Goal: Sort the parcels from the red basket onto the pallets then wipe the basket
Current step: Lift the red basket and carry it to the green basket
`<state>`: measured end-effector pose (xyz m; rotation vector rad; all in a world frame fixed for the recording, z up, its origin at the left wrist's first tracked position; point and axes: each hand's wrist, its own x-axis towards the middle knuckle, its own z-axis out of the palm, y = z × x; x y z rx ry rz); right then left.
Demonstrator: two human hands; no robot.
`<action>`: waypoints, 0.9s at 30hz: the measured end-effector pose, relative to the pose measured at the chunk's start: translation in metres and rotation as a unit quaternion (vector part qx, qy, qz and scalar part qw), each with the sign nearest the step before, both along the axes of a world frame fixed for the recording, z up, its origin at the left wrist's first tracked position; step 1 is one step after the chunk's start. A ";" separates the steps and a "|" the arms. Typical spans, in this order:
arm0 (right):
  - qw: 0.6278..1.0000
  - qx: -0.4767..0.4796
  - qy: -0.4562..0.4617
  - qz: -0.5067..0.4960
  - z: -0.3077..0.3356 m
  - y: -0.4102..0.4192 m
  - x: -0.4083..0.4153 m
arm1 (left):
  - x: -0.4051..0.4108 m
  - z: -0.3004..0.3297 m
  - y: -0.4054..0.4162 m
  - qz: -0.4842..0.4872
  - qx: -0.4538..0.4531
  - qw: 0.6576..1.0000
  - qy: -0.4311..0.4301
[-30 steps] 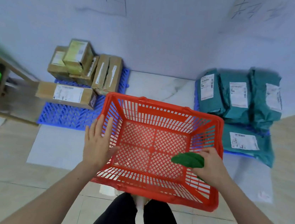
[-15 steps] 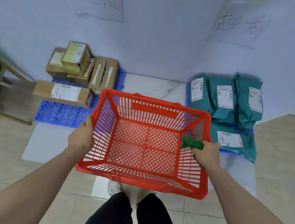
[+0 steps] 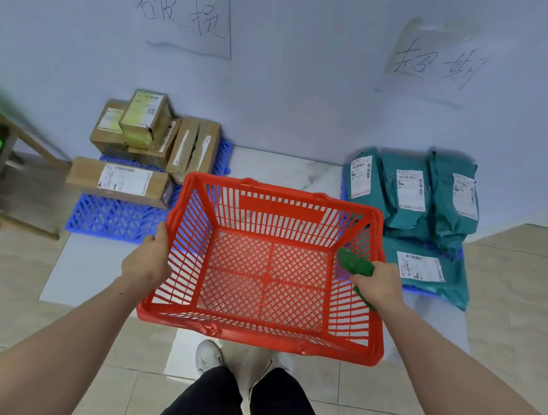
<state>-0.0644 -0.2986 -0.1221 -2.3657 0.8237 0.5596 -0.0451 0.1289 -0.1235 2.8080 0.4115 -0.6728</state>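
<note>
While held, basket rims apparently unobstructed.

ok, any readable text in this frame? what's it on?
"破损": handwritten on the left paper sign on the wall, above the cardboard boxes.
"超期": handwritten on the right paper sign, above the teal mailer bags.
Shipping labels on the boxes and bags: printed text and barcodes too small to read.
Red basket: no text seen.
</note>
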 end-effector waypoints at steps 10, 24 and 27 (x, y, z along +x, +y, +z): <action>0.996 -0.064 0.034 0.059 0.036 0.018 -0.013 | 0.003 0.042 0.000 -0.015 0.042 0.999 0.001; 0.994 -0.090 0.018 0.051 0.066 0.009 -0.002 | 0.006 0.074 -0.001 -0.014 0.018 0.999 -0.025; 0.995 -0.085 0.017 0.051 0.070 0.007 0.005 | 0.004 0.080 -0.001 -0.005 0.025 0.999 -0.034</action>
